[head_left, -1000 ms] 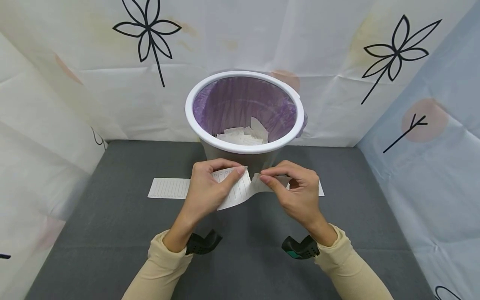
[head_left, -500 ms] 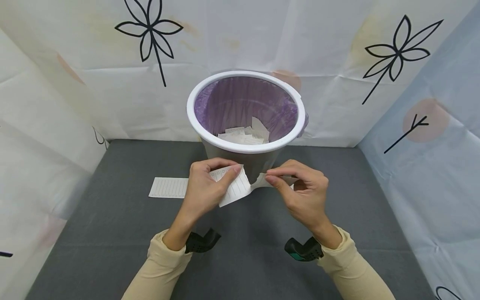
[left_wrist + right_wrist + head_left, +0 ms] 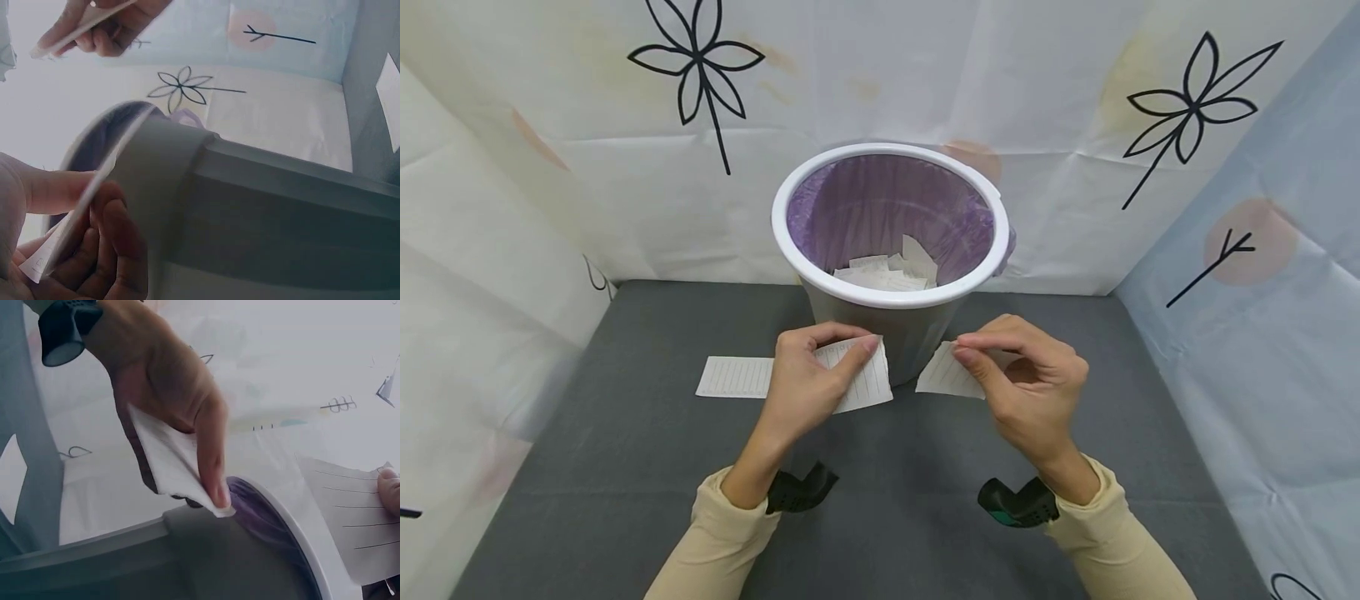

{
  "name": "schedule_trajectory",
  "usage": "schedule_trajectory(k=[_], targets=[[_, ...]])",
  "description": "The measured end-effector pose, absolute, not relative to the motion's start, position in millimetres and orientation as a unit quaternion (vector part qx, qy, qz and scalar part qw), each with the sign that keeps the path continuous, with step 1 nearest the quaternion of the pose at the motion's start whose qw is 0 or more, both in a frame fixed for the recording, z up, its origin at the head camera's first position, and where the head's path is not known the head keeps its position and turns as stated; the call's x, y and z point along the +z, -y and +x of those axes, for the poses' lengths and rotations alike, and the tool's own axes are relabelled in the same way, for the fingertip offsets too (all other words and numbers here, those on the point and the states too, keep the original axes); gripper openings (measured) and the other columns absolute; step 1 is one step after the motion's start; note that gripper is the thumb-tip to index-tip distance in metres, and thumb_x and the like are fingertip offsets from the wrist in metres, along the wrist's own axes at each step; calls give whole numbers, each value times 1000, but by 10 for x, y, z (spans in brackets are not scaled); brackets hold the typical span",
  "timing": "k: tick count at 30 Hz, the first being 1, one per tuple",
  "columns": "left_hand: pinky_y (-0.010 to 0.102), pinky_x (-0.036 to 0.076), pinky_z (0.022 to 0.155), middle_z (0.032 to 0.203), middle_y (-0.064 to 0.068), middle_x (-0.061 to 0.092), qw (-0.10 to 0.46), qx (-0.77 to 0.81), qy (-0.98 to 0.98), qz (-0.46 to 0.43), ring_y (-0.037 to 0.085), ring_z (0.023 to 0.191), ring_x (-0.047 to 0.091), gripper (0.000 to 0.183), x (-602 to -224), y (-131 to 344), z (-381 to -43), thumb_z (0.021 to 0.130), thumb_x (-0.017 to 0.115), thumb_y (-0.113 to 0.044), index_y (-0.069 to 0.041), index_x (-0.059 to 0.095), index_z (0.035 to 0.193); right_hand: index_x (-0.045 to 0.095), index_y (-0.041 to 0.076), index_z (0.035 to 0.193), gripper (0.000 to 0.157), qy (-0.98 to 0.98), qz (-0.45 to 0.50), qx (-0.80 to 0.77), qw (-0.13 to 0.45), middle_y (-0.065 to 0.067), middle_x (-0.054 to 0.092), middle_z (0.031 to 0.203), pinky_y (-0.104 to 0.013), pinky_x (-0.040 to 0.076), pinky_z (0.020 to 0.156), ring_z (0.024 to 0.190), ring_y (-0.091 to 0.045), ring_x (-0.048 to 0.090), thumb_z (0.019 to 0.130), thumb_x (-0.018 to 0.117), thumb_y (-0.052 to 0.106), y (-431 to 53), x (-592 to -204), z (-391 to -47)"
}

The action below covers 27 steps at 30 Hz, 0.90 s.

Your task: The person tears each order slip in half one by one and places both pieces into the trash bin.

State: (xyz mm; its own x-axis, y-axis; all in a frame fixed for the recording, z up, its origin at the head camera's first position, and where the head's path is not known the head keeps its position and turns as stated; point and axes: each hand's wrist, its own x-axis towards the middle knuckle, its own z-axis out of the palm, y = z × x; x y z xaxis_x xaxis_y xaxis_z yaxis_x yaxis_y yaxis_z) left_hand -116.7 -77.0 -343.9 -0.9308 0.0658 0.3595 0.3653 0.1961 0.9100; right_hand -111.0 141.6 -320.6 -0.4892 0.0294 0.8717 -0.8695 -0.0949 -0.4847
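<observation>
In the head view my left hand (image 3: 808, 375) pinches a torn piece of lined paper (image 3: 867, 377) between thumb and fingers. My right hand (image 3: 1026, 375) holds a second torn piece of lined paper (image 3: 951, 372) by its upper edge, thumb against forefinger. A gap separates the ragged edges of the two pieces. Both hands are in front of a trash bin (image 3: 891, 298) with a white rim and purple liner. The right wrist view shows the right hand's paper (image 3: 172, 456) bent across the palm; in the left wrist view the left hand's piece (image 3: 81, 206) is edge-on.
Inside the bin lie several paper scraps (image 3: 887, 273). A lined paper strip (image 3: 733, 377) lies on the grey table (image 3: 647, 467), partly behind the left hand. Another white paper (image 3: 390, 100) lies on the table in the left wrist view. Patterned cloth walls (image 3: 1060, 100) surround the table.
The paper has been torn fully into two, one piece in each hand. The right hand has moved away to the right; the left hand has shifted only slightly left.
</observation>
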Motion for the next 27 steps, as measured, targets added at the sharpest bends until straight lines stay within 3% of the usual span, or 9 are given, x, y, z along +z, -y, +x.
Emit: schedule_trajectory(k=[8, 13, 23, 27], targets=[[28, 53, 76, 88, -2, 76, 129, -626, 745, -190, 14, 85, 70, 5, -3171, 797, -1034, 89, 78, -10, -6, 80, 92, 72, -14, 82, 15, 584, 336, 651, 351, -14, 73, 80, -20, 50, 63, 72, -18, 67, 82, 82, -4, -1504, -3085, -1143], [27, 52, 76, 87, -1, 76, 158, -621, 736, -218, 16, 86, 70, 5, -2931, 847, -1029, 87, 79, -7, -4, 80, 92, 69, -17, 81, 22, 591, 315, 652, 355, -15, 73, 81, -22, 52, 67, 75, -19, 69, 82, 83, -1, -1575, -2946, -1194], [29, 57, 63, 91, 6, 76, 184, -631, 722, -216, 22, 82, 69, 9, -2453, 931, -1244, 87, 79, -7, 1, 79, 93, 67, -21, 83, 23, 583, 300, 672, 346, -16, 73, 81, -25, 52, 69, 75, -22, 68, 80, 83, -5, -1641, -2655, -1350], [29, 57, 65, 92, 9, 75, 186, -646, 709, -215, 24, 85, 67, 12, -2268, 936, -1370, 88, 78, -10, 1, 79, 93, 69, -19, 83, 20, 575, 289, 678, 355, -16, 73, 80, -26, 52, 68, 72, -21, 66, 79, 83, -6, -1647, -2505, -1438]])
